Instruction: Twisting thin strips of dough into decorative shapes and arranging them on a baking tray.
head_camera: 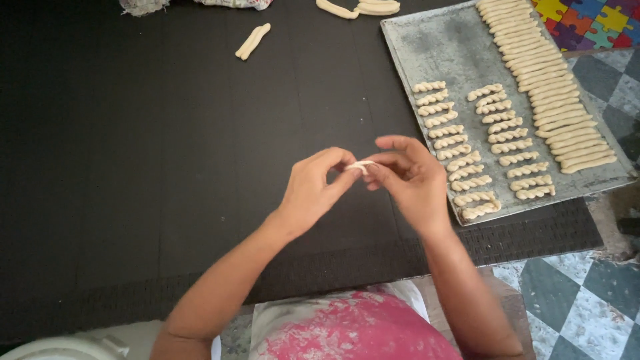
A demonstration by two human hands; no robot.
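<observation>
My left hand (315, 189) and my right hand (410, 179) meet above the black mat (133, 167), fingertips pinched together on a small pale strip of dough (361, 165). Most of the strip is hidden between my fingers. To the right lies a grey metal baking tray (440, 47) with two rows of short twisted dough pieces (460, 151) and one long row of plain dough sticks (547, 87) along its right side.
A twisted dough rope (253, 41) lies on the mat at the top centre, and more dough ropes (360, 8) sit at the top edge. A colourful puzzle mat (590, 20) and a checkered tile floor (580, 300) lie to the right.
</observation>
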